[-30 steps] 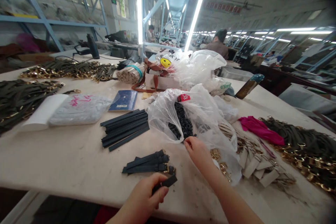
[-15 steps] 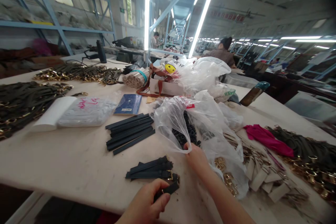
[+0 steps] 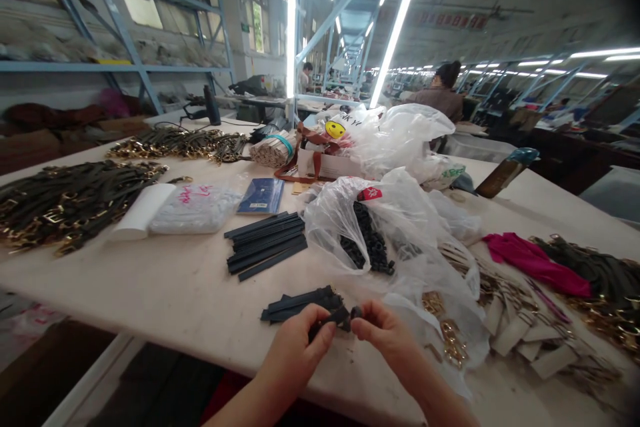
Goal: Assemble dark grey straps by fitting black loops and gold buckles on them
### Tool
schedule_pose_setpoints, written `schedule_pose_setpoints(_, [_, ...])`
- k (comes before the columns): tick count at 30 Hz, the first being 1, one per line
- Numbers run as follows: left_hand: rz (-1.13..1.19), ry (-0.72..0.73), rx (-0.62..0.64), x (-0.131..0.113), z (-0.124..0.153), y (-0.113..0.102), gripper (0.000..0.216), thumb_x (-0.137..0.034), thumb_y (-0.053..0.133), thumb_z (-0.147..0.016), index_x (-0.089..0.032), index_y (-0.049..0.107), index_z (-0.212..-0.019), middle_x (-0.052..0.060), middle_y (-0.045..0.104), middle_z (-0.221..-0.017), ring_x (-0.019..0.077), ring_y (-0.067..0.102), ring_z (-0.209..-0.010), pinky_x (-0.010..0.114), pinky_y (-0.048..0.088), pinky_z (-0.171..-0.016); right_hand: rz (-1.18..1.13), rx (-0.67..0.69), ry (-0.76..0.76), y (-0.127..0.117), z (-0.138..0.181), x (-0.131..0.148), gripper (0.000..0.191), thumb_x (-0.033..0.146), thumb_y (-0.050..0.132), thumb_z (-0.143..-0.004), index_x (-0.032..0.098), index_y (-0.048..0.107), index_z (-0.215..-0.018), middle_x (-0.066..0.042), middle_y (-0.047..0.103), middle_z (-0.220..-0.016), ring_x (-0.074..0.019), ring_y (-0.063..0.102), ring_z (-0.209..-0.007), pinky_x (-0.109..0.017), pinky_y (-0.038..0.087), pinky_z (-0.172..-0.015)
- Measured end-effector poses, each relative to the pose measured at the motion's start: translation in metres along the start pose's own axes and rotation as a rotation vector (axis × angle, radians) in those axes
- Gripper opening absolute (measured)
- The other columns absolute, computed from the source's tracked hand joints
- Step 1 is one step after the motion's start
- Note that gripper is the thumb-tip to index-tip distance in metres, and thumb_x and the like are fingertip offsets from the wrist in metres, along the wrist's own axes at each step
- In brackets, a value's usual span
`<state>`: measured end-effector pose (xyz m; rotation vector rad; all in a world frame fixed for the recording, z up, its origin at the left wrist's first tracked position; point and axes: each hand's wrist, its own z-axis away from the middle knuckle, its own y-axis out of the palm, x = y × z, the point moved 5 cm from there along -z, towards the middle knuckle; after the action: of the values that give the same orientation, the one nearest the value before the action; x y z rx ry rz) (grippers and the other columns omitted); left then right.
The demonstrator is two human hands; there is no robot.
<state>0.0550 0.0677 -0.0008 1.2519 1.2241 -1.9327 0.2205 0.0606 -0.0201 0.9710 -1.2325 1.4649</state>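
Observation:
My left hand (image 3: 309,333) is closed on a dark strap (image 3: 336,317), its end pointing toward my other hand. Between the thumb and fingers of my right hand (image 3: 379,324) is a small black loop (image 3: 356,313), close beside the strap's end. Just behind my hands lies a small stack of dark straps (image 3: 295,303) with gold buckles. A clear plastic bag (image 3: 325,213) gapes farther back, with a heap of black loops (image 3: 367,240) in its mouth. Left of the bag, flat dark strips (image 3: 267,240) lie in a pile.
Gold hardware (image 3: 453,343) shows by the bag at right, near pale strap pieces (image 3: 530,333) and a magenta cloth (image 3: 537,263). At left are a white roll (image 3: 143,212), a blue booklet (image 3: 260,195) and buckled straps (image 3: 70,203). A person (image 3: 440,97) is in the background.
My right hand has left the bag's mouth and come toward me, bringing a small black loop up to the strap in my left hand. The view has shifted slightly left.

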Motion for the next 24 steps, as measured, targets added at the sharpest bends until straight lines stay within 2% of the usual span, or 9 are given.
schedule_pose_setpoints(1, [-0.017, 0.01, -0.009, -0.002, -0.001, 0.001, 0.023, -0.036, 0.044, -0.083, -0.016, 0.056, -0.085, -0.001, 0.056, -0.065, 0.0133, 0.052, -0.061, 0.021, 0.038, -0.056, -0.138, 0.019, 0.015, 0.007, 0.007, 0.001, 0.022, 0.037, 0.062, -0.069, 0.018, 0.053, -0.067, 0.003, 0.053, -0.058, -0.0136, 0.05, -0.058, -0.026, 0.04, -0.059])
schedule_pose_setpoints(3, [-0.046, 0.023, -0.013, -0.004, 0.0, 0.004, 0.022, -0.035, 0.044, -0.083, -0.016, 0.056, -0.082, -0.001, 0.055, -0.063, 0.0134, 0.052, -0.061, 0.021, 0.037, -0.055, -0.243, -0.008, 0.02, 0.015, 0.017, 0.001, 0.025, 0.04, 0.063, -0.069, 0.017, 0.055, -0.064, 0.003, 0.052, -0.056, -0.0128, 0.048, -0.057, -0.026, 0.039, -0.06])
schedule_pose_setpoints(6, [-0.068, 0.031, 0.01, -0.004, 0.005, 0.009, 0.021, -0.032, 0.043, -0.083, -0.017, 0.057, -0.078, -0.002, 0.054, -0.061, 0.0125, 0.05, -0.059, 0.021, 0.035, -0.054, -0.247, -0.108, -0.001, 0.017, 0.022, -0.003, 0.028, 0.043, 0.065, -0.068, 0.017, 0.055, -0.063, 0.003, 0.052, -0.055, -0.0127, 0.047, -0.055, -0.027, 0.038, -0.058])
schedule_pose_setpoints(10, [-0.06, 0.012, 0.078, -0.003, 0.009, 0.011, 0.019, -0.03, 0.044, -0.08, -0.017, 0.055, -0.072, -0.004, 0.052, -0.057, 0.0105, 0.047, -0.054, 0.02, 0.033, -0.052, -0.286, -0.201, -0.022, 0.016, 0.026, -0.011, 0.031, 0.043, 0.071, -0.062, 0.017, 0.058, -0.074, 0.001, 0.059, -0.064, -0.0143, 0.052, -0.059, -0.027, 0.041, -0.059])
schedule_pose_setpoints(13, [-0.033, -0.058, 0.16, 0.0, 0.008, 0.013, 0.019, -0.031, 0.045, -0.079, -0.016, 0.053, -0.071, -0.005, 0.048, -0.053, 0.0093, 0.044, -0.049, 0.019, 0.032, -0.048, -0.241, -0.132, -0.024, 0.022, 0.029, -0.016, 0.028, 0.043, 0.068, -0.066, 0.017, 0.063, -0.078, -0.002, 0.063, -0.069, -0.0168, 0.056, -0.065, -0.029, 0.043, -0.063])
schedule_pose_setpoints(17, [-0.097, -0.057, 0.206, 0.001, 0.006, 0.015, 0.019, -0.031, 0.047, -0.077, -0.015, 0.056, -0.071, -0.004, 0.049, -0.055, 0.0099, 0.044, -0.053, 0.019, 0.031, -0.05, -0.111, -0.003, -0.047, 0.028, 0.032, -0.019, 0.024, 0.041, 0.064, -0.071, 0.018, 0.066, -0.077, -0.003, 0.066, -0.073, -0.0195, 0.058, -0.07, -0.031, 0.044, -0.068])
schedule_pose_setpoints(20, [-0.018, -0.027, 0.25, -0.003, 0.009, 0.015, 0.018, -0.026, 0.045, -0.077, -0.015, 0.058, -0.084, -0.002, 0.056, -0.066, 0.0112, 0.049, -0.061, 0.02, 0.036, -0.057, -0.126, -0.044, -0.03, 0.023, 0.031, -0.019, 0.027, 0.044, 0.062, -0.071, 0.018, 0.064, -0.076, -0.002, 0.064, -0.068, -0.018, 0.057, -0.067, -0.03, 0.044, -0.064])
schedule_pose_setpoints(24, [0.088, 0.015, 0.276, -0.007, 0.015, 0.011, 0.036, -0.014, 0.043, -0.075, -0.018, 0.051, -0.109, 0.001, 0.062, -0.087, 0.0134, 0.055, -0.078, 0.023, 0.04, -0.071, -0.156, -0.106, 0.001, 0.024, 0.031, -0.017, 0.029, 0.047, 0.063, -0.07, 0.018, 0.058, -0.07, 0.001, 0.059, -0.061, -0.0147, 0.052, -0.058, -0.027, 0.041, -0.057])
